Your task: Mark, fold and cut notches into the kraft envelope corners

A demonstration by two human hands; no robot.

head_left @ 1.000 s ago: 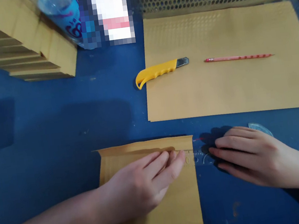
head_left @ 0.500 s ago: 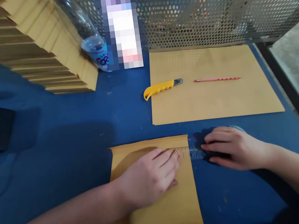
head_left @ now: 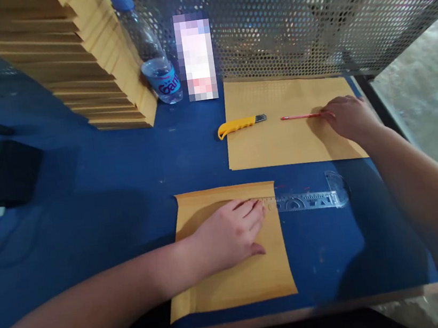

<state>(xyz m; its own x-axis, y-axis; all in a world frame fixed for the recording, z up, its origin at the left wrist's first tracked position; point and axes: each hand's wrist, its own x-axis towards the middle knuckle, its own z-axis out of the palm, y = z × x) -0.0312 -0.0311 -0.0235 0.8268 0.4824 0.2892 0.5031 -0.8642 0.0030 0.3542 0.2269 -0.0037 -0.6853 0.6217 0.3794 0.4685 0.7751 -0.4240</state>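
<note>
- A blue worktop point(head_left: 87, 203) is seen, backed by a perforated metal screen point(head_left: 304, 13), with a tall stack of tan paper sheets point(head_left: 80, 58) at the rear left.
- A large tan paper sheet point(head_left: 280, 140) is laid at the rear right; a yellow utility knife point(head_left: 240, 125) rests across its left edge.
- A smaller tan folded sheet point(head_left: 234, 280) is pinned flat near the front edge by the left hand point(head_left: 228, 232), held open, palm down.
- A clear plastic ruler point(head_left: 312, 199) is laid just right of that hand's fingertips, partly over the folded sheet.
- A thin red pencil point(head_left: 300, 116) lies on the large sheet; its right end is met by the right hand point(head_left: 347, 115), whose fingers are curled at it, though whether it is gripped cannot be told.
</note>
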